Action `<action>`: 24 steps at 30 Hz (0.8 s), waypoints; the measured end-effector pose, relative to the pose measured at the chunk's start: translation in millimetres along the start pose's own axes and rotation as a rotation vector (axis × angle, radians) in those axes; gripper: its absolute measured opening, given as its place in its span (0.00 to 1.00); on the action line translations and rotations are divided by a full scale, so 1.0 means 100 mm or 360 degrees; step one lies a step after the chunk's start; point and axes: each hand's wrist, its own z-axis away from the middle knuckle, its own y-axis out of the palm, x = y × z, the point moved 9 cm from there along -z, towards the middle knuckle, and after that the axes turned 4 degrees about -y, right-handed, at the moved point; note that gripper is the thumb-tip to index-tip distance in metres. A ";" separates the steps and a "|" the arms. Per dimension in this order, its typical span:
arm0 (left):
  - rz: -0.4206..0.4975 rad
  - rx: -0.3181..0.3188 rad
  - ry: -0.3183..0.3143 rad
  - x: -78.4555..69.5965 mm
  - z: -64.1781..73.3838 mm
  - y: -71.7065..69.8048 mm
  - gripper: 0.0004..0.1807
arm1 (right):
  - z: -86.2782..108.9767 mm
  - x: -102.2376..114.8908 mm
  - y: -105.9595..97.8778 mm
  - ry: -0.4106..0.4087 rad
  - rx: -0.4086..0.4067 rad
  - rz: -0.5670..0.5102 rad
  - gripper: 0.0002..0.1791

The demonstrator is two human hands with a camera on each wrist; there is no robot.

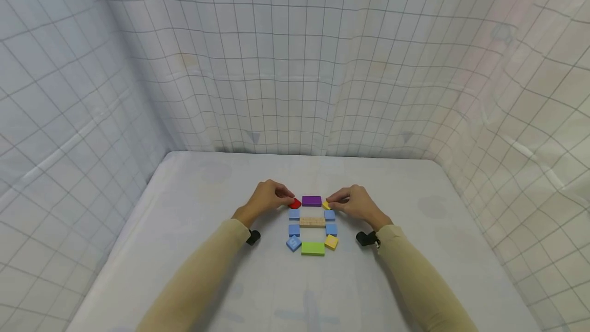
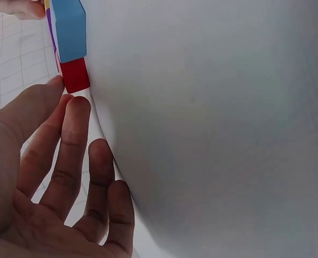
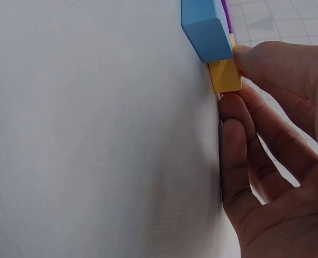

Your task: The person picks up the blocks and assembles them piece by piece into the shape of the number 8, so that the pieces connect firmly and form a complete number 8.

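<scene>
My left hand point(image 1: 269, 196) pinches a small red block point(image 1: 295, 203) at the far left corner of a block layout. In the left wrist view, its thumb and fingertips are at the end of the red block point(image 2: 75, 75). At the far right corner, my right hand point(image 1: 355, 202) pinches a small yellow block point(image 1: 326, 205), partly covered by its fingers. The right wrist view has the thumb against this yellow block point(image 3: 225, 76), the other fingers bent beyond it. Between the two hands lies a purple block point(image 1: 311, 201).
Nearer me, blue blocks point(image 1: 294, 230) flank a wooden block point(image 1: 312, 222) on both sides. A green block point(image 1: 313, 249) lies at the front, between a turned blue block point(image 1: 293, 243) and a turned yellow block point(image 1: 331, 242). Gridded white curtains point(image 1: 295, 65) surround the white table point(image 1: 207, 281).
</scene>
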 end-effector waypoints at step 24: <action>-0.0005 0.0029 -0.0068 0.03 -0.04 0.06 0.09 | 0.02 0.00 0.01 0.0009 -0.0015 -0.0024 0.08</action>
